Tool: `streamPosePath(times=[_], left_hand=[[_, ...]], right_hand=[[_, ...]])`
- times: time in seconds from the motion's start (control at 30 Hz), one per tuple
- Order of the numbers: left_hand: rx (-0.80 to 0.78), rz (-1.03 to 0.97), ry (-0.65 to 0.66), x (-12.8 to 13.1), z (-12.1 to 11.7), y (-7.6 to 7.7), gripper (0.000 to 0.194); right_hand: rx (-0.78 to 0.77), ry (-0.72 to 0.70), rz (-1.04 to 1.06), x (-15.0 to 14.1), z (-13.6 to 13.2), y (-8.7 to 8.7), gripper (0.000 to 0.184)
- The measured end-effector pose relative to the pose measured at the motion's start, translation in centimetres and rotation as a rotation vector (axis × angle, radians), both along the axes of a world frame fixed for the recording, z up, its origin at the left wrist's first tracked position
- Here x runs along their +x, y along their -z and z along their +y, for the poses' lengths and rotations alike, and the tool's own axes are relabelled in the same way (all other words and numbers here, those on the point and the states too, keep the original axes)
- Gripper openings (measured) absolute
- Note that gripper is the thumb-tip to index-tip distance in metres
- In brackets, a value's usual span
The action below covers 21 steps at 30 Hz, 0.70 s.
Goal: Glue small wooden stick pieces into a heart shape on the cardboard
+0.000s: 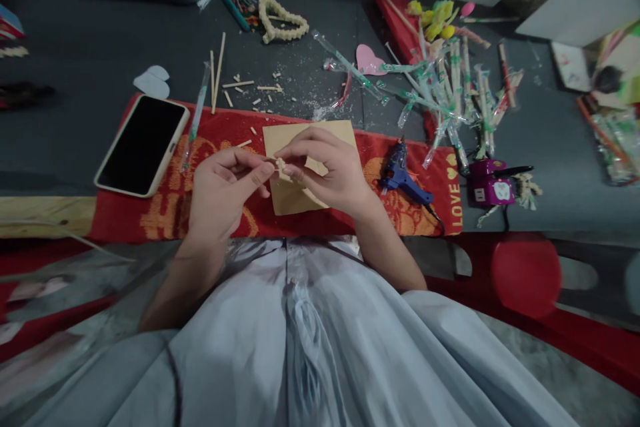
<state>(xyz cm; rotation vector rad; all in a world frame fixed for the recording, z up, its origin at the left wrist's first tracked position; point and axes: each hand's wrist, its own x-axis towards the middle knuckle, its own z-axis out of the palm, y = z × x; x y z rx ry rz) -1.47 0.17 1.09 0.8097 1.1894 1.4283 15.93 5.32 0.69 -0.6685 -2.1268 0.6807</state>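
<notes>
My left hand [220, 188] and my right hand [334, 165] meet over a square of tan sandpaper-like sheet [315, 128]. Between their fingertips is a small pale cluster of short stick pieces [281, 164], pinched from both sides. Its far details are too small to make out. Under the sheet lies a red towel [390, 147] with orange patterns. A blue glue gun [403, 177] rests on the towel to the right of my right hand. Past my fingers, short cut stick bits [270, 88] are scattered on the dark table.
A phone [143, 145] lies at left on the towel. Behind are a heart-shaped stick frame [285, 32], two long sticks [218, 73] and a pink paper heart [370, 59]. Wrapped chopsticks [455, 73] pile up at right, near a purple device [493, 183] with a cord.
</notes>
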Motion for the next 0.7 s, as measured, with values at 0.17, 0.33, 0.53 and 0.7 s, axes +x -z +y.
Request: streamPosePath(times=[0.17,0.33,0.53,0.7], left_hand=[[-0.028,-0.030,0.008,0.3,0.1,-0.1,0.033],[-0.055,-0.054,0.028,0.9,0.4,-0.2,0.037],[-0.058,-0.117,0.025,1.9,0.9,0.4,0.034],[-0.097,-0.151,0.042,2.9,1.5,0.1,0.037]], right_hand=[[-0.017,0.030,-0.074,0.0,-0.4,-0.2,0.024],[0.010,0.048,-0.092,0.5,-0.6,-0.2,0.030],[-0.050,0.300,-0.197,5.7,-1.1,-1.1,0.029],[-0.085,0.667,-0.539,13.1,-2.4,-1.2,0.027]])
